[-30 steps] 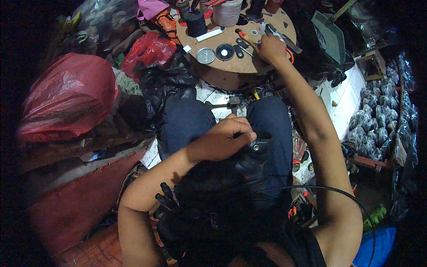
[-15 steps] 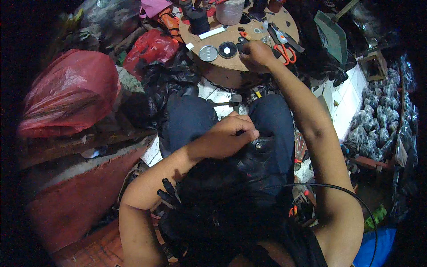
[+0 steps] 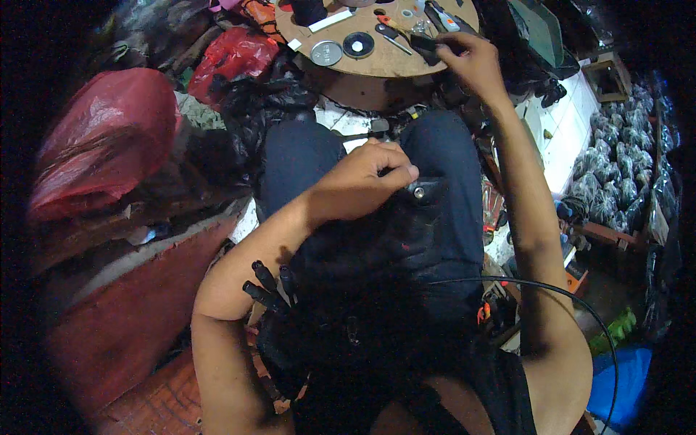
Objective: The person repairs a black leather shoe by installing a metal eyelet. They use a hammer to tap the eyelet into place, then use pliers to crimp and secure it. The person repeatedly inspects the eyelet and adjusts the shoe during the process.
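At the right front edge of the round wooden table, my right hand [image 3: 471, 64] is closed, thumb and fingers pinched at a dark flat piece [image 3: 428, 49] whose kind I cannot make out. Beside that piece lies a thin tool with a black handle and a metal shaft [image 3: 395, 39]. Over my lap, my left hand [image 3: 362, 177] is curled, thumb toward the fingers; anything inside it is hidden. Just below its thumb a black leather-like piece with a metal snap button [image 3: 418, 193] lies across my thighs.
The round table [image 3: 391, 67] also carries a round metal tin [image 3: 326, 53], a black ring-shaped disc [image 3: 358, 45], a white strip [image 3: 330, 20] and a cutter [image 3: 441, 16]. A red plastic bag [image 3: 109, 145] stands left; several plastic-wrapped bundles [image 3: 616, 159] are at right. A black cable [image 3: 536, 283] crosses my right arm.
My right hand has moved right along the table edge, uncovering the thin tool and covering the orange scissor handles. The view has shifted, with the table higher. My left hand stays over my lap.
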The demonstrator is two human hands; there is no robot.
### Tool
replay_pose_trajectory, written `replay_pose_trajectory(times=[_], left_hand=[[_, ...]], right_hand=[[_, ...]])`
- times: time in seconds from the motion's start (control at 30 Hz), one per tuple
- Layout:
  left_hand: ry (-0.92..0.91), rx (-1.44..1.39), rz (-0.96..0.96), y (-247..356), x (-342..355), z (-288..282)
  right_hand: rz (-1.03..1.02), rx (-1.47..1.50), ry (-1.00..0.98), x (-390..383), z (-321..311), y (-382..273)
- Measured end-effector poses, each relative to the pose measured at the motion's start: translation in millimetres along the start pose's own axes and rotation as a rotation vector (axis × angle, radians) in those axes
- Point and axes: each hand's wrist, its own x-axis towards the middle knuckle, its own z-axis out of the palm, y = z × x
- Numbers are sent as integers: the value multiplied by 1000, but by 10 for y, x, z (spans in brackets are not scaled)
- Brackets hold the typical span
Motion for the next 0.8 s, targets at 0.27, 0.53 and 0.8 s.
replay_pose_trajectory(times=[0.27,0.53,0.8], left_hand=[[0,14,-39,48,1,32],[60,43,-50,122,-56,88],[76,83,-38,255,-159,122]], right_hand=[[534,1099,62,-1350,-1050,-889],[489,1218,-92,-2090,-895,-1251],[575,1664,-135,-2186,-759,-1448]])
